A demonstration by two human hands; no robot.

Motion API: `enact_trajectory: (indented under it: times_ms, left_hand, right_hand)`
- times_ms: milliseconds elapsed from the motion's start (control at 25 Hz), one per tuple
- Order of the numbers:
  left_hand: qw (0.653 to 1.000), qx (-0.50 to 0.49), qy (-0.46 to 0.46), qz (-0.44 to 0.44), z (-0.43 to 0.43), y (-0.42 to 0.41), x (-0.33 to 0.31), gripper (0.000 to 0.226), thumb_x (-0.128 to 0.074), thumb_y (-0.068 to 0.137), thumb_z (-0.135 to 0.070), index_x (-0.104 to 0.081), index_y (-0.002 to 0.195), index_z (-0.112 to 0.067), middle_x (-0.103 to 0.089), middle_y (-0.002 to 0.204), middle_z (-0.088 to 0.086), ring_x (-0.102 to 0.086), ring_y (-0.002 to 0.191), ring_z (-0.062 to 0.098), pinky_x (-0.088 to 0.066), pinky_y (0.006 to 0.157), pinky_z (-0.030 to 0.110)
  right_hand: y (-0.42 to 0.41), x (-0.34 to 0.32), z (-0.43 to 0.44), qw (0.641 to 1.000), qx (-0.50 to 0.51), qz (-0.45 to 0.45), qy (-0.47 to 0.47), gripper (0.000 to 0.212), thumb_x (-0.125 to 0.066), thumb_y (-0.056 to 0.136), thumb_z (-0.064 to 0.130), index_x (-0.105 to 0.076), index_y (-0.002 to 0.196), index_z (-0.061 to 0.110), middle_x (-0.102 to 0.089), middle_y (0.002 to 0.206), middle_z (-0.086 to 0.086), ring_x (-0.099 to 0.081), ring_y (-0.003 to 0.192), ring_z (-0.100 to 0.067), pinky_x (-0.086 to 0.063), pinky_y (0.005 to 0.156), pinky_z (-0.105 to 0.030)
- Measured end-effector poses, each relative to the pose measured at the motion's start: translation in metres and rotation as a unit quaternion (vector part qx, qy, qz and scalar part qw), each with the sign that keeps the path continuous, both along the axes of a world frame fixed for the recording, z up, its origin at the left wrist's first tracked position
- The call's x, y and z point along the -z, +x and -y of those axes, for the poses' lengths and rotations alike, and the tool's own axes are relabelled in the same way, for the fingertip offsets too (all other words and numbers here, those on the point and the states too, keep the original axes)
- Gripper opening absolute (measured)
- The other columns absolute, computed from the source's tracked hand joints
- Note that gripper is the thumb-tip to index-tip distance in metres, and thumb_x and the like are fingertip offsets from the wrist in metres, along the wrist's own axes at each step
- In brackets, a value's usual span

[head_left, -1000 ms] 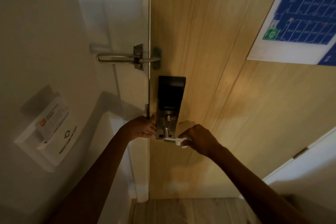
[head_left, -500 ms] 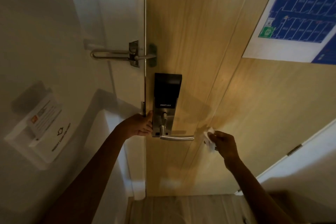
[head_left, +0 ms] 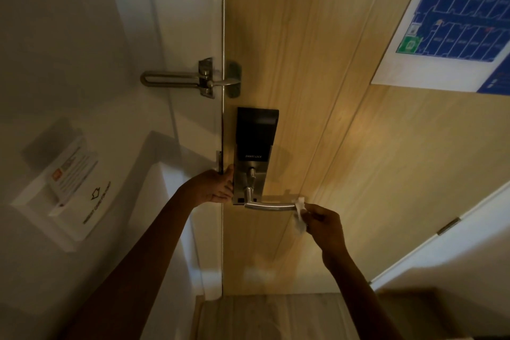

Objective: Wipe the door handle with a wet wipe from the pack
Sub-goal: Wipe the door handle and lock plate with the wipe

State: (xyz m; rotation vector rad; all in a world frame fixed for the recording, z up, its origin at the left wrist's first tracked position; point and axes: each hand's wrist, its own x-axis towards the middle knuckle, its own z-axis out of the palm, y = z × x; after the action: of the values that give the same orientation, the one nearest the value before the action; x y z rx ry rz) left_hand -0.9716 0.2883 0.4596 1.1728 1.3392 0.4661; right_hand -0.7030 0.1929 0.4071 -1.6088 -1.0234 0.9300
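A silver lever door handle sticks out to the right from a black and silver smart lock plate on the wooden door. My right hand pinches a small white wet wipe, which touches the free end of the handle. My left hand rests against the door's edge beside the lock plate, fingers curled on it. The wipe pack is not in view.
A metal swing-bar door guard spans the frame and door above the lock. A white card holder hangs on the left wall. A blue evacuation plan is fixed to the door at upper right. Wood floor lies below.
My right hand slid the wipe from the handle's base out past its end, then came back to touch the handle's tip. My left hand stayed at the door's edge.
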Motion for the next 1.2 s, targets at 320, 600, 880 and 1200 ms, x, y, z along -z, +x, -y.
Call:
enact_trajectory:
  times_ms: [320,600,880,1200]
  left_hand:
    - [1.0,-0.004,0.001,0.0,0.0,0.0,0.0,0.071,-0.037,0.092,-0.056,-0.056,0.119,0.007,-0.064,0.119,0.025,-0.066,0.106,0.029,-0.055,0.086,0.031]
    - [1.0,-0.003,0.004,-0.005,0.002,0.0,-0.001,0.072,-0.037,0.092,-0.057,-0.056,0.12,0.007,-0.064,0.121,0.025,-0.066,0.107,0.029,-0.055,0.085,0.03]
    - [1.0,-0.006,0.0,-0.006,0.001,0.002,-0.002,0.072,-0.035,0.093,-0.057,-0.055,0.122,0.006,-0.062,0.123,0.024,-0.064,0.11,0.029,-0.053,0.091,0.033]
    - [1.0,-0.018,-0.003,0.008,0.003,0.001,-0.004,0.07,-0.039,0.093,-0.055,-0.055,0.12,0.007,-0.062,0.122,0.025,-0.064,0.109,0.03,-0.054,0.091,0.034]
  right_hand:
    - [-0.006,-0.006,0.01,0.997,-0.001,-0.083,0.004,0.021,-0.061,0.09,0.007,-0.075,0.082,0.02,-0.075,0.083,-0.008,-0.071,0.079,-0.024,-0.057,0.075,-0.036]
    - [-0.01,-0.01,0.006,0.997,0.01,-0.073,0.001,0.014,-0.064,0.088,0.009,-0.076,0.091,0.017,-0.073,0.089,-0.009,-0.068,0.086,-0.026,-0.053,0.069,-0.029]
    - [-0.034,-0.035,-0.017,0.988,0.031,-0.091,0.121,0.028,-0.063,0.088,0.005,-0.065,0.111,0.02,-0.072,0.101,-0.007,-0.07,0.089,-0.018,-0.061,0.07,-0.035]
    - [-0.056,-0.012,-0.028,0.903,-0.129,0.334,0.236,0.019,-0.065,0.089,0.017,-0.063,0.108,0.02,-0.072,0.099,0.0,-0.064,0.082,-0.003,-0.059,0.069,-0.021]
